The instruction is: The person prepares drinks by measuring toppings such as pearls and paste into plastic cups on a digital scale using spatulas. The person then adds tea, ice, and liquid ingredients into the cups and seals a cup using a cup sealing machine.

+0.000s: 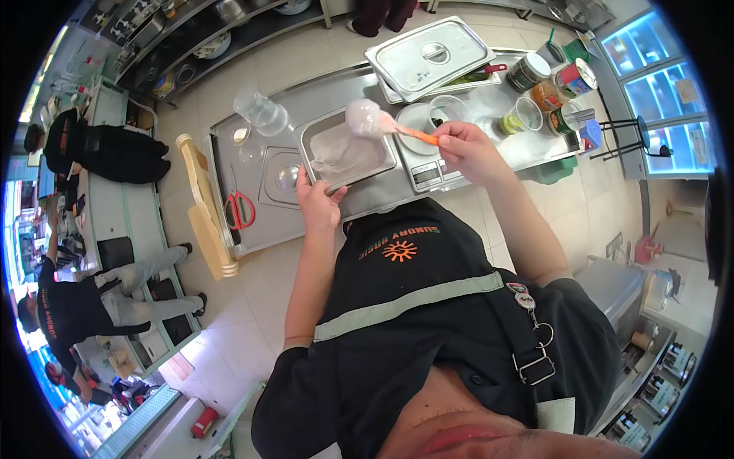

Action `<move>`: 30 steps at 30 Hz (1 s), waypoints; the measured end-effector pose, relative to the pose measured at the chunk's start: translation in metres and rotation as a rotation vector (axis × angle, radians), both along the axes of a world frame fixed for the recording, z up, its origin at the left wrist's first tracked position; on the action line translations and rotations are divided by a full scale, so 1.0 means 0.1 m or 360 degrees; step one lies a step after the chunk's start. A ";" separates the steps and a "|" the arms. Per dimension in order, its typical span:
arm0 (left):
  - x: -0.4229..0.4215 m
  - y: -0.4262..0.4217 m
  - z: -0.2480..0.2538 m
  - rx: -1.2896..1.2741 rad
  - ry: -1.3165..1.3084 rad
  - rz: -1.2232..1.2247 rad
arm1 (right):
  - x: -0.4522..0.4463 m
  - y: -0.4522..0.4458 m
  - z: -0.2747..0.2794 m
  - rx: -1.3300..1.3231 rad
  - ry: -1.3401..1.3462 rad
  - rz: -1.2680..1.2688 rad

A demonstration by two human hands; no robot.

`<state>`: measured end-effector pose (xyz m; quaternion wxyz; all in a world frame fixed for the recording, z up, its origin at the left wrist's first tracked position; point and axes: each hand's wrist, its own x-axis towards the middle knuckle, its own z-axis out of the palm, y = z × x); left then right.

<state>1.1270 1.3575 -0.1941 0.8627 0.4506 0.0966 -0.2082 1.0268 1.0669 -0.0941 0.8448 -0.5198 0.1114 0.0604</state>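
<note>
My right hand [466, 151] is closed around the orange handle of a spatula [419, 138], held above a steel pan. A large glossy, pale pinkish lump [364, 118] clings to the spatula's far end. My left hand [319, 203] grips the near left corner of the rectangular steel pan [391, 159], thumb and fingers on its rim. A thin whitish film coats the pan's inside. Beneath my right hand is a kitchen scale [428, 175] with a round white plate [413, 122] on it. Behind that stands a clear bowl [448, 111] with something dark inside.
Red scissors [241, 211], a steel lid [280, 177] and a clear plastic jug [260, 113] lie to the left. A lidded steel pan [432, 57] sits at the back. Several jars and cans [527, 73] crowd the right end. Other people [99, 149] work at the far left.
</note>
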 end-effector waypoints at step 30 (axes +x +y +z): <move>-0.46 -1.88 0.15 0.1252 -0.1335 -0.0353 | 0.16 -1.26 0.58 -0.2566 -0.0094 0.0748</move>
